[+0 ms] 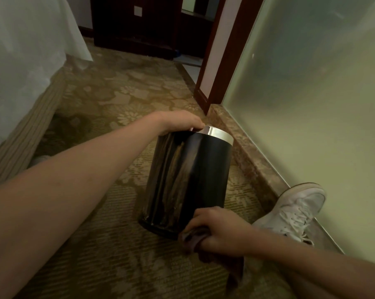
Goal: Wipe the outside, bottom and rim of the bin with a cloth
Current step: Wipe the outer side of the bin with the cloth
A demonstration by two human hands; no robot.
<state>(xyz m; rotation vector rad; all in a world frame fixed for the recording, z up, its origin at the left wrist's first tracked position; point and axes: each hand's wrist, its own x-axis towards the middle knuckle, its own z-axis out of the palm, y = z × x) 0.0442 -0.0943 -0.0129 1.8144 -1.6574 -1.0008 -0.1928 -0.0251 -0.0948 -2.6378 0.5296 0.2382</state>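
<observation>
Your left forearm fills the view from eight o'clock, reaching up to the left hand. Its fingers curl over the far edge of the bin, thumb on the silver rim band, a firm hold at twelve o'clock on the bin. The bin itself, black and glossy, sits dead centre on the patterned carpet, tipped so its mouth faces away from you and its base comes toward you at six o'clock. And there's the right hand, at five o'clock of the bin, fingers wrapped round a bunched dark cloth and pressing it against the base edge. So this reads as the bottom-edge pass, with pale streaks down the left flank at nine o'clock; dirt or reflection, I can't tell. To do it well, brace hard with that left hand so the bin can't roll, flatten the cloth so more of it meets the surface, and run it round the base ring in one sweep, turning the bin by the rim rather than chasing it with your wrist. Mind the glossy wall: it looks slippery, and a bunched cloth may only smear. Your white shoe lies at three o'clock beside the stone ledge, near enough to crowd the sweep.
</observation>
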